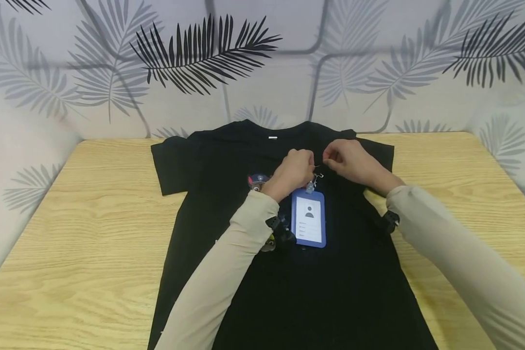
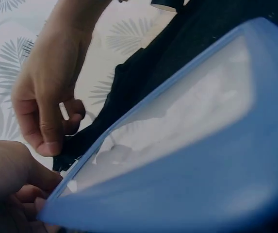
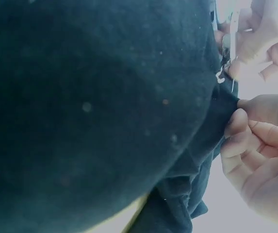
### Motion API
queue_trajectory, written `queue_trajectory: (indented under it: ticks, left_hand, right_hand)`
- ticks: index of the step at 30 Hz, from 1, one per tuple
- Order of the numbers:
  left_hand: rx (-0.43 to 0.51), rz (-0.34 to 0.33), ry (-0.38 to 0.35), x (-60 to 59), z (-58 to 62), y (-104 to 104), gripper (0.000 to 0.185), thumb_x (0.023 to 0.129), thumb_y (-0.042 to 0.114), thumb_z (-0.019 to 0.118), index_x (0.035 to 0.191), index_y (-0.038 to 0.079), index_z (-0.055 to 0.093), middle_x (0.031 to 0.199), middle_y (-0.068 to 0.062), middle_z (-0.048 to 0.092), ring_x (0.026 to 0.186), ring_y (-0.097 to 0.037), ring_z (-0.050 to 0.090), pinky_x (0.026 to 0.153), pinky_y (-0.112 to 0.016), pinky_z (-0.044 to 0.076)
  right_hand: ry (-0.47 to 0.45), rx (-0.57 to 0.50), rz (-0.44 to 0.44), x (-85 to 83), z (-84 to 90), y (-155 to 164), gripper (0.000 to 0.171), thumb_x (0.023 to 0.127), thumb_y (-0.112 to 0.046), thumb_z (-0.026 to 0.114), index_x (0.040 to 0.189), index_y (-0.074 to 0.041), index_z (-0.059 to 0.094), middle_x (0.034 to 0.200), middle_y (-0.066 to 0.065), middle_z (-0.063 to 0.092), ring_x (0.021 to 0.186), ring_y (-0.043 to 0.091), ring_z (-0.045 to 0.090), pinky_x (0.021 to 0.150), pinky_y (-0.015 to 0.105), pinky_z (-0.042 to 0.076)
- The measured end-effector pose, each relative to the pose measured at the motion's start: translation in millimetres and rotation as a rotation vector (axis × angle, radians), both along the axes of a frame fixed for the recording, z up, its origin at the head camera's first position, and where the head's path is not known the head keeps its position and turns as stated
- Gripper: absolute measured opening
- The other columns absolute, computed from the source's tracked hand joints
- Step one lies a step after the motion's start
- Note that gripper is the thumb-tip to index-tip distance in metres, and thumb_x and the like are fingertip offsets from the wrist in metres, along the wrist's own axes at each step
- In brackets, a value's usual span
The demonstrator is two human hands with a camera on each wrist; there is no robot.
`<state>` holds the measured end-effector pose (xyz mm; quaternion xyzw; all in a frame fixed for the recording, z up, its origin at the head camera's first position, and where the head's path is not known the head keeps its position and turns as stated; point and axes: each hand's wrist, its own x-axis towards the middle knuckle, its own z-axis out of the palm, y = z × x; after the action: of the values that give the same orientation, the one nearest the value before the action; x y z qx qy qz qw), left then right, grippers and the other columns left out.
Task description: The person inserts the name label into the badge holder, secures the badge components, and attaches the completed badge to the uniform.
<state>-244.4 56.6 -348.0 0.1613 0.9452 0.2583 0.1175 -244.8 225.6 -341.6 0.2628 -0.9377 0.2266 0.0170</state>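
A black T-shirt (image 1: 262,160) lies spread on the table. My left hand (image 1: 292,170) pinches the metal pin clasp (image 3: 233,39) of a blue badge holder (image 1: 308,245), mostly hidden by the fingers. From it a thin needle (image 3: 233,86) sticks out toward the cloth, and a small white-metal hook (image 3: 220,76) hangs beside it. The holder, with a white ID card (image 1: 308,221) in it, hangs below on the shirt's chest. Just right of the left hand, my right hand (image 1: 352,160) pinches a raised fold of the shirt between thumb and fingertips, close to the needle's tip.
A cartoon print (image 1: 258,180) on the shirt's chest is partly covered by the left forearm. The wooden table (image 1: 92,218) extends on both sides of the shirt. A leaf-patterned backdrop (image 1: 280,73) stands behind the table.
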Motion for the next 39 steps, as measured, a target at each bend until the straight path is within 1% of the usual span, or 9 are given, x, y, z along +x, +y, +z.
queue_trajectory:
  ticks: [5,11,19,23,26,30,32,35,39]
  left_hand:
    - [0.001,-0.011,0.04,0.8,-4.5,1.6,0.009,0.098,0.016,0.055,0.097,0.01,0.062,0.084,-0.004,0.058,0.07,-0.016,0.058,0.053,-0.022,0.044]
    - [0.007,-0.056,0.065,0.2,-7.0,1.5,0.011,0.098,0.014,0.053,0.099,0.008,0.062,0.083,-0.004,0.06,0.068,-0.015,0.058,0.052,-0.021,0.044]
    - [-0.034,-0.081,0.143,1.1,-11.0,4.0,0.003,0.09,0.008,0.062,0.091,0.01,0.06,0.081,-0.002,0.056,0.067,-0.014,0.054,0.052,-0.022,0.042]
    - [0.022,-0.079,0.166,1.0,-14.7,5.5,0.005,0.089,0.005,0.063,0.089,0.008,0.059,0.077,-0.003,0.056,0.065,-0.014,0.054,0.051,-0.021,0.041]
    - [0.108,-0.014,0.13,-0.2,-18.2,4.2,0.004,0.093,0.009,0.062,0.09,0.007,0.064,0.08,-0.003,0.06,0.068,-0.013,0.055,0.053,-0.02,0.043]
    - [0.214,0.071,0.032,-0.6,-20.6,0.4,0.007,0.094,0.01,0.062,0.094,0.008,0.069,0.084,-0.002,0.064,0.071,-0.013,0.057,0.056,-0.02,0.044]
    - [0.257,0.094,-0.016,0.0,-20.2,-1.2,0.007,0.092,0.008,0.064,0.095,0.007,0.07,0.083,-0.003,0.065,0.071,-0.013,0.058,0.057,-0.02,0.044]
    - [0.293,0.115,-0.057,1.0,-19.2,-2.4,0.007,0.091,0.006,0.066,0.096,0.008,0.07,0.081,-0.003,0.065,0.071,-0.014,0.059,0.059,-0.021,0.046]
    - [0.321,0.128,-0.025,2.0,-21.6,-1.9,0.006,0.092,0.009,0.066,0.093,0.008,0.072,0.077,-0.001,0.066,0.068,-0.011,0.06,0.058,-0.019,0.046]
  right_hand:
    - [0.031,0.035,0.041,0.5,-1.4,-3.6,0.004,0.091,-0.001,0.061,0.089,0.002,0.063,0.083,0.012,0.061,0.071,0.024,0.057,0.065,0.038,0.049]
    - [0.04,0.055,0.046,1.4,-2.4,-5.3,0.004,0.091,-0.001,0.06,0.092,0.001,0.063,0.085,0.012,0.06,0.074,0.024,0.056,0.066,0.039,0.049]
    - [0.04,0.07,0.053,1.6,-5.4,-5.3,0.005,0.092,-0.001,0.059,0.093,0.001,0.063,0.084,0.01,0.058,0.071,0.024,0.053,0.061,0.037,0.046]
    - [0.042,0.05,0.033,-0.1,-5.3,-5.5,0.006,0.092,-0.001,0.059,0.094,0.001,0.064,0.083,0.011,0.059,0.071,0.024,0.053,0.062,0.038,0.046]
    - [0.026,-0.007,-0.013,-1.4,-5.3,-4.7,0.006,0.092,0.0,0.059,0.093,0.001,0.065,0.084,0.012,0.061,0.071,0.024,0.053,0.064,0.037,0.045]
    - [-0.015,-0.103,-0.15,3.1,-3.0,-0.7,0.006,0.093,-0.005,0.061,0.095,-0.001,0.064,0.085,0.013,0.064,0.069,0.023,0.055,0.063,0.034,0.045]
    - [-0.013,-0.116,-0.213,8.4,-0.7,2.2,0.006,0.092,-0.007,0.063,0.095,-0.001,0.064,0.084,0.013,0.066,0.068,0.023,0.057,0.062,0.033,0.045]
    - [-0.013,-0.075,-0.248,18.9,0.8,4.1,0.009,0.09,-0.008,0.065,0.094,0.0,0.068,0.084,0.014,0.068,0.069,0.024,0.059,0.063,0.036,0.048]
    - [-0.013,0.026,-0.242,30.4,-0.7,-0.3,0.016,0.089,-0.009,0.067,0.099,0.002,0.072,0.089,0.017,0.069,0.073,0.026,0.062,0.065,0.041,0.053]
